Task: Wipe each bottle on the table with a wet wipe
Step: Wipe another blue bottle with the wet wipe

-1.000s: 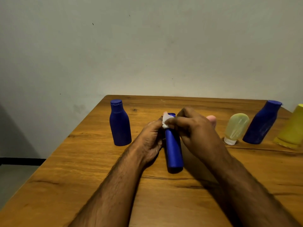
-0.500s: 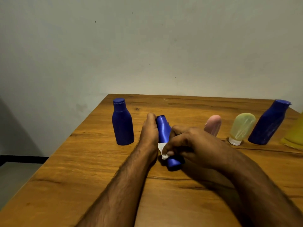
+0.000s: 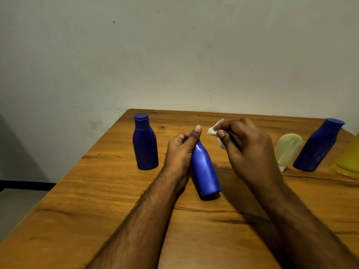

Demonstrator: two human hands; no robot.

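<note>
The left hand (image 3: 179,150) grips a blue bottle (image 3: 206,171) around its neck and upper body, fingers curled round the far side and the thumb sticking straight up past where the cap would be. The bottle is tilted, its top leaning away and to the left, its base (image 3: 210,195) down near the wooden worktop (image 3: 93,191); whether the base actually touches the wood is hard to tell. The cap end is hidden behind the hand.

The right hand (image 3: 246,150) is just beside the bottle's top, not touching it. Its fingers and thumb pinch a small crumpled white wet wipe (image 3: 214,131), part of which pokes out above the fingertips while a strip shows below the thumb. A narrow gap separates the wipe from the left thumb. The two hands are close but apart.

Left of the held bottle, a second blue bottle (image 3: 145,144) stands upright on the worktop with its flip cap on. On the right side, a pale yellow-green translucent tube (image 3: 288,150) stands on its white cap, partly covered by the right hand. Just beyond it a third blue bottle (image 3: 318,145) stands, and it looks slanted to the right in this wide view. At the very right edge is a yellow container (image 3: 349,162), cut off by the frame.

Behind the worktop rises a plain pale wall (image 3: 174,55), and a strip of grey floor (image 3: 17,206) shows at lower left.
</note>
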